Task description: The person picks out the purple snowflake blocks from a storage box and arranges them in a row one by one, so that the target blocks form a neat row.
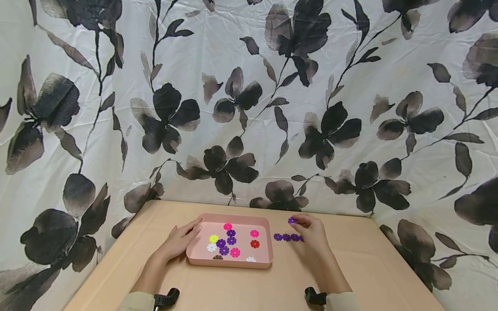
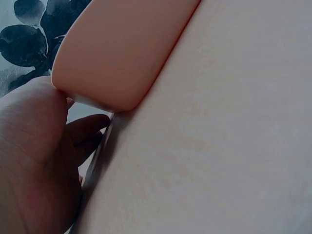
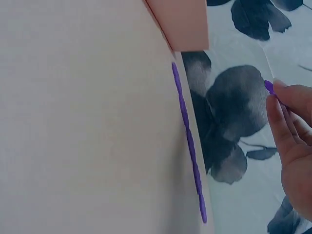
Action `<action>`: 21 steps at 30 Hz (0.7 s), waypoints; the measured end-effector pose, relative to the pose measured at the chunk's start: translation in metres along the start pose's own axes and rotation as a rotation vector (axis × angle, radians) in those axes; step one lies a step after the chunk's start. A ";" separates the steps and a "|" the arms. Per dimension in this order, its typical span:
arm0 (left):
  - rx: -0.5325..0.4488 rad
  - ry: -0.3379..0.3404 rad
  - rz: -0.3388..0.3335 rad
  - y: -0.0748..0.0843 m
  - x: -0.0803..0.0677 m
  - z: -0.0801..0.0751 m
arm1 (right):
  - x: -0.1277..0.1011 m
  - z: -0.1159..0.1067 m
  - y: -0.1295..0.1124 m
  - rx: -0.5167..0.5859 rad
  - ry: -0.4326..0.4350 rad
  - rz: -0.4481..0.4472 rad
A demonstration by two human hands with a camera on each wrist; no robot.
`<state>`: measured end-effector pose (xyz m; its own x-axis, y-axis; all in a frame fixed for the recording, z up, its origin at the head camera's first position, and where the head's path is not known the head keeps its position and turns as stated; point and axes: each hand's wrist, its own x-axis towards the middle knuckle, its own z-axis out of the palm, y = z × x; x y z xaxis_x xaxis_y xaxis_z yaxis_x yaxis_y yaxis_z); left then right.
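Note:
A pink tray (image 1: 202,259) sits mid-table and holds several small flower-shaped discs in purple, magenta, yellow, white and red. My left hand (image 1: 183,239) rests on the tray's left rim (image 2: 112,63), thumb on the edge. My right hand (image 1: 311,231) is just right of the tray and pinches a purple disc (image 1: 292,220) between its fingertips (image 3: 274,105), a little above the table. Below it a row of purple discs (image 1: 287,237) lies on the table, seen edge-on as a purple line (image 3: 187,141) in the right wrist view.
The tan table (image 1: 369,268) has its far edge against a white cloth backdrop (image 1: 249,108) printed with dark flowers. Bare tabletop lies in front of the tray and to the right of my right hand.

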<state>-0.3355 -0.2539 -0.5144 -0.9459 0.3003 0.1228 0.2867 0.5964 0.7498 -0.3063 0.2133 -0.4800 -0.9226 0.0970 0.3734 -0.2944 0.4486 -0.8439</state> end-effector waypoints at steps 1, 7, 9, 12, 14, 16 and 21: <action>-0.001 0.001 0.001 0.000 0.000 0.000 | 0.000 -0.003 0.001 -0.005 0.006 0.000; 0.001 0.002 0.003 0.000 -0.001 0.000 | -0.002 -0.017 0.013 -0.029 0.024 0.037; 0.002 0.003 0.003 0.000 0.000 0.000 | -0.002 -0.022 0.018 -0.054 0.025 0.051; 0.003 0.004 0.001 -0.001 0.000 0.000 | -0.002 -0.028 0.024 -0.088 0.031 0.074; 0.006 0.004 0.000 -0.001 0.000 0.000 | -0.003 -0.031 0.027 -0.105 0.035 0.095; 0.010 0.002 0.001 -0.002 0.000 0.000 | -0.004 -0.035 0.030 -0.115 0.039 0.120; 0.013 0.003 0.005 -0.002 0.000 0.000 | -0.009 -0.040 0.032 -0.147 0.039 0.166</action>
<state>-0.3361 -0.2555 -0.5158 -0.9448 0.3014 0.1283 0.2933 0.6043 0.7408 -0.2974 0.2625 -0.4948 -0.9441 0.2134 0.2512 -0.0972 0.5481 -0.8307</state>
